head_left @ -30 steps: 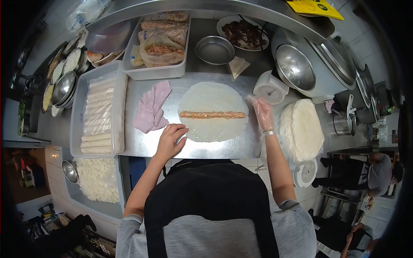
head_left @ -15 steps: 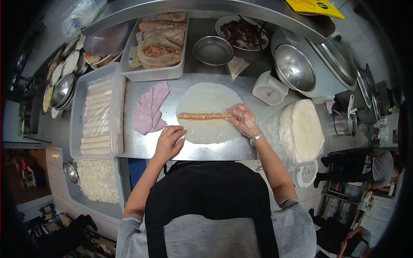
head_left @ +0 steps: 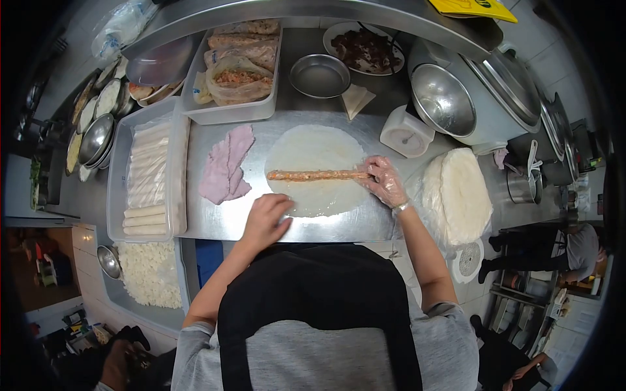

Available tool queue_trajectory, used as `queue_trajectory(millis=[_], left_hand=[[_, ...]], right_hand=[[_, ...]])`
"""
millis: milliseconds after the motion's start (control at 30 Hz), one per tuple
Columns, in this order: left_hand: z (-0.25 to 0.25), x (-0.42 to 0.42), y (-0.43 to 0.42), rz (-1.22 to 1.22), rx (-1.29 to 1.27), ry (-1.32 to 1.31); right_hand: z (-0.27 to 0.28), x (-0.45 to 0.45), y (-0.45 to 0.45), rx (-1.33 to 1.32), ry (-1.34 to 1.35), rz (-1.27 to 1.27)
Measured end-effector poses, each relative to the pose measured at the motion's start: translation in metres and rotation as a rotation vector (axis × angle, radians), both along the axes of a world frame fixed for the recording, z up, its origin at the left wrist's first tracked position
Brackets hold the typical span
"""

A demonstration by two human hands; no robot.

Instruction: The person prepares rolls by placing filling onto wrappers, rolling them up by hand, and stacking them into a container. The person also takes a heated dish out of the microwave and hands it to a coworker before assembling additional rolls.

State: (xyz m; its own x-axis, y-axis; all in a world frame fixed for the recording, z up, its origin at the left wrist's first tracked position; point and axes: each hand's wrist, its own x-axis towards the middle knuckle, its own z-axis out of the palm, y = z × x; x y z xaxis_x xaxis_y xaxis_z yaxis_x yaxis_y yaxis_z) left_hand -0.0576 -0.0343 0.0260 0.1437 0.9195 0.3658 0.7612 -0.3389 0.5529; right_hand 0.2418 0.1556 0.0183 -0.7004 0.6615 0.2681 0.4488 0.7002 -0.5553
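A round, translucent rice-paper wrapper [head_left: 313, 146] lies flat on the steel table. Across its middle runs a long, thin strip of orange minced filling [head_left: 313, 175]. My right hand [head_left: 386, 182], in a clear plastic glove, pinches the strip's right end at the wrapper's edge. By the wrapper's lower left edge hovers my bare left hand [head_left: 267, 220], fingers slightly bent, thumb apart, nothing in it. A crumpled pink cloth [head_left: 226, 166] rests to the left of the wrapper.
A plastic tub of white rolls [head_left: 149, 176] stands left; a tub of bagged filling [head_left: 238, 78] sits behind. A stack of wrappers [head_left: 456, 195] lies right, near a small scale [head_left: 407, 131]. Metal bowls [head_left: 319, 76] and a plate of dark food [head_left: 365, 49] are at the back.
My right hand has slid to the right, and the filling strip now reaches closer to the wrapper's right edge. My left hand has shifted slightly right.
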Motion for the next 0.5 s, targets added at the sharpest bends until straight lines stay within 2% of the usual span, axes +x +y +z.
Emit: queue_trajectory(millis=[67, 133, 200, 300, 367, 433, 500], left_hand=[[0.0, 0.015, 0.005, -0.12, -0.037, -0.027], [-0.009, 0.023, 0.01, -0.142, -0.068, -0.017], [-0.017, 0.025, 0.019, -0.135, -0.06, 0.056], [-0.018, 0.026, 0.026, -0.154, -0.033, 0.12], [-0.01, 0.022, 0.036, -0.166, -0.007, 0.119], [0.007, 0.017, 0.05, -0.087, 0.056, -0.037], [0.03, 0.011, 0.066, -0.056, 0.004, -0.056]], right_hand=[[0.012, -0.002, -0.007, -0.105, -0.046, -0.004], [0.016, -0.001, -0.012, -0.279, 0.185, -0.108], [0.025, 0.0, -0.02, -0.311, 0.09, -0.144], [0.026, -0.005, -0.035, -0.247, 0.135, -0.149], [0.016, -0.011, -0.04, 0.09, 0.057, -0.001], [0.028, -0.021, -0.048, 0.103, 0.056, 0.018], [0.035, -0.033, -0.051, 0.171, 0.082, -0.03]])
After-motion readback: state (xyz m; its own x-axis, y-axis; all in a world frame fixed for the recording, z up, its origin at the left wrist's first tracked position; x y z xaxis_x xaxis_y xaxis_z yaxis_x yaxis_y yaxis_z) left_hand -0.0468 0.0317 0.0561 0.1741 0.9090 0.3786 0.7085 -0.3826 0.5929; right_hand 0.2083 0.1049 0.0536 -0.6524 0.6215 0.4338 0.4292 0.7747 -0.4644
